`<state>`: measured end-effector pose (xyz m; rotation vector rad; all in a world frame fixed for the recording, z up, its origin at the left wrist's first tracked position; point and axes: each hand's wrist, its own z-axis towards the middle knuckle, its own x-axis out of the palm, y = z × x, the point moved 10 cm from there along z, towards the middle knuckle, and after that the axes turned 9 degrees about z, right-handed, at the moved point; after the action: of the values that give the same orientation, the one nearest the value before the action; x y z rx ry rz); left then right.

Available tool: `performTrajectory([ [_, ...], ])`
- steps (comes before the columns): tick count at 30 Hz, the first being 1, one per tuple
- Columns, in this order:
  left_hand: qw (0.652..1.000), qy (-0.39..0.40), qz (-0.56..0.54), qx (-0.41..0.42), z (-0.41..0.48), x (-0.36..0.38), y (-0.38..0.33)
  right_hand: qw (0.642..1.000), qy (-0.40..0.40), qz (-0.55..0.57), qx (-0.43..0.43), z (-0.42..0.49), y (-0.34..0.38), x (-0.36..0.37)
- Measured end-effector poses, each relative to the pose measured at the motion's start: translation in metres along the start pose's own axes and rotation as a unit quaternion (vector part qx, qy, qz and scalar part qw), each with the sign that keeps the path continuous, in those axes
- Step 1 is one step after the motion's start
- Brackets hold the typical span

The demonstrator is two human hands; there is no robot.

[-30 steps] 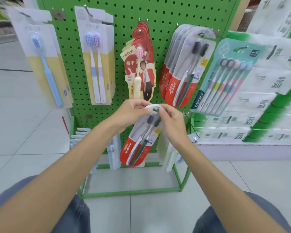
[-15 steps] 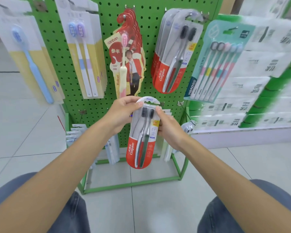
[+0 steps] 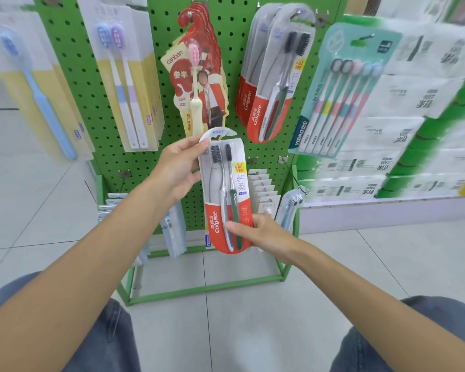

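Since the toothbrush pack [image 3: 227, 189] looks light, flat and slick (blister may dent), hold card edges: left hand [image 3: 177, 169] pinches top, right hand [image 3: 263, 232] pinches bottom.

Green pegboard rack [image 3: 97, 84], pale tiled floor [image 3: 24, 200]

place: shop | evidence: green pegboard rack [image 3: 172, 28] hung with packaged toothbrushes [image 3: 269, 76]; stacked tissue packs [image 3: 403, 108]
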<state>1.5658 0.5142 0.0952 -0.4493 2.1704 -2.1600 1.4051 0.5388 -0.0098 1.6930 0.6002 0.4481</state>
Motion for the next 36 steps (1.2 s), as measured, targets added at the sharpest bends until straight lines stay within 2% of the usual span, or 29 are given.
performTrajectory([
  [7, 1.000, 0.002, 0.008, 0.014, -0.001, 0.001, -0.004, 0.998, 0.038, -0.052, 0.009, -0.008, -0.017, 0.005],
  [14, 0.981, 0.022, 0.181, 0.065, -0.011, 0.017, -0.013, 0.986, -0.056, -0.155, -0.041, -0.013, -0.013, -0.011],
  [20, 0.952, 0.106, 0.276, 0.081, -0.027, 0.043, -0.012, 0.953, -0.116, -0.249, -0.125, -0.020, 0.005, -0.018],
  [24, 0.955, 0.110, 0.265, 0.069, -0.027, 0.046, -0.004, 0.954, -0.089, -0.249, -0.141, -0.021, 0.010, -0.011],
  [26, 0.963, 0.116, 0.242, 0.039, -0.026, 0.045, 0.000, 0.969, -0.073, -0.207, -0.113, -0.017, 0.002, -0.010],
  [29, 0.963, 0.111, 0.242, 0.042, -0.024, 0.042, -0.001, 0.987, -0.054, -0.118, -0.096, -0.014, -0.002, -0.010],
  [32, 0.962, 0.122, 0.240, 0.047, -0.026, 0.044, -0.001, 0.992, -0.063, -0.068, -0.084, -0.012, -0.002, -0.016],
  [36, 0.962, 0.148, 0.226, 0.027, -0.025, 0.047, 0.005, 0.991, -0.083, -0.066, -0.081, -0.012, -0.002, -0.023],
])
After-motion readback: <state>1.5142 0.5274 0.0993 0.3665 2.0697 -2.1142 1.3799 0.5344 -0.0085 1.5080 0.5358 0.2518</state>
